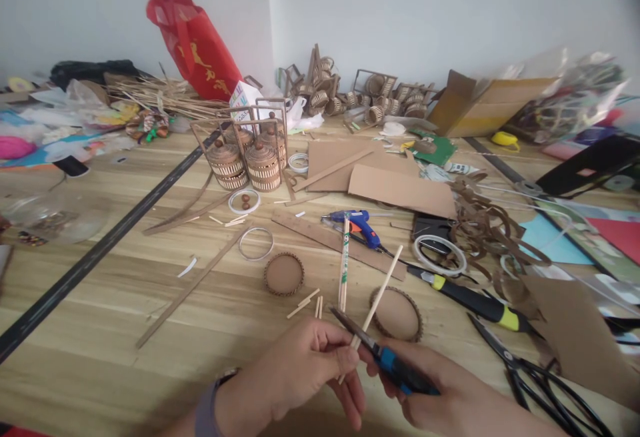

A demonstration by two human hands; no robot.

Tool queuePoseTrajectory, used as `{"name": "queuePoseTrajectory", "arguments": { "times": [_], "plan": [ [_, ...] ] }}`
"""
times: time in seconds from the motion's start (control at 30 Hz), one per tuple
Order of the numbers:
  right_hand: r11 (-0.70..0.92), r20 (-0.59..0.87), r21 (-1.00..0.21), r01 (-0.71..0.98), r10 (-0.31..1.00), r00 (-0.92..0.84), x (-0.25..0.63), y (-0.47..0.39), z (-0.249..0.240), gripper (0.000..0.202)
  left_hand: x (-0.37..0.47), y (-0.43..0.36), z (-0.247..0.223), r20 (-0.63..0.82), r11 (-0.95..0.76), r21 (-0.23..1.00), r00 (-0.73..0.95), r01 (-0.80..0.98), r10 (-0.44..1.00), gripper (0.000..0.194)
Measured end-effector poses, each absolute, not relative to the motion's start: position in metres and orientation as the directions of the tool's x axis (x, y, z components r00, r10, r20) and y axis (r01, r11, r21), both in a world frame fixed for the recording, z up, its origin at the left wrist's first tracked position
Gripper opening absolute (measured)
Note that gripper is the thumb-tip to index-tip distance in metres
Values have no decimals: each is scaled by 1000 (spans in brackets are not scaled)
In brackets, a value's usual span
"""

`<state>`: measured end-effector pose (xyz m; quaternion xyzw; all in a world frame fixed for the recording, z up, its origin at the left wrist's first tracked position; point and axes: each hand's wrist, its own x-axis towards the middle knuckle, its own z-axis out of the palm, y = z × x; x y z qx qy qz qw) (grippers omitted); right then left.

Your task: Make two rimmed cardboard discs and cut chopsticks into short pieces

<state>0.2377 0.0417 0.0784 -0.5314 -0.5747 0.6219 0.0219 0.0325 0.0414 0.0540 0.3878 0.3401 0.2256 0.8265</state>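
Note:
My left hand (305, 373) pinches a thin wooden stick (384, 289) near its lower end. The stick slants up and to the right over a round cardboard disc (397, 315). My right hand (440, 393) grips small cutters with blue handles (387, 359); their dark jaws sit at the stick right beside my left fingertips. A second cardboard disc (283, 274) lies further left. Short cut stick pieces (306, 303) and a pair of chopsticks in a printed wrapper (344, 263) rest on the wooden table (100, 330) just ahead of my hands.
A blue glue gun (357, 222), wooden ruler (320, 233), yellow-black knife (475, 300), black scissors (530, 373), tape ring (440, 255) and cardboard sheets (395, 187) lie right. Woven cardboard baskets (247, 157) stand centre back. A long black bar (95, 257) crosses left; a red bag (197, 47) leans on the wall.

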Motion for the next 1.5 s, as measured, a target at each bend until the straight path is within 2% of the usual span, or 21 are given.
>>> {"name": "queuePoseTrajectory", "arguments": {
  "times": [0.2, 0.33, 0.43, 0.53, 0.63, 0.8, 0.97, 1.17, 1.33, 1.5],
  "plan": [
    [-206, -520, -752, 626, 769, -372, 236, 34, 74, 33, 31, 41, 47, -377, 578, 809, 667, -101, 643, 51],
    [-184, -502, -751, 634, 783, -367, 234, 33, 69, 31, 31, 41, 42, -379, 579, 808, 657, -108, 651, 55],
    [-261, -553, -748, 611, 754, -354, 235, 35, 65, 32, 32, 42, 40, -357, 563, 811, 630, -157, 690, 57],
    [-374, -641, -733, 568, 659, -394, 241, 39, 66, 37, 32, 42, 42, -359, 559, 813, 614, -165, 703, 56],
    [-404, -639, -761, 508, 603, -478, 247, 42, 71, 35, 33, 43, 46, -368, 577, 799, 621, -170, 692, 54],
    [-468, -643, -766, 441, 561, -521, 247, 45, 77, 34, 34, 43, 50, -367, 609, 761, 626, -223, 688, 55],
    [-445, -666, -745, 498, 550, -504, 245, 47, 73, 32, 35, 43, 46, -367, 606, 766, 626, -217, 688, 56],
    [-444, -648, -757, 479, 605, -462, 244, 43, 64, 36, 34, 45, 44, -378, 594, 783, 619, -182, 688, 56],
    [-473, -651, -758, 449, 584, -484, 246, 44, 62, 39, 34, 46, 44, -356, 598, 773, 636, -212, 685, 55],
    [-433, -653, -747, 504, 618, -437, 241, 44, 60, 39, 33, 46, 38, -373, 601, 777, 634, -186, 678, 57]
  ]
}}
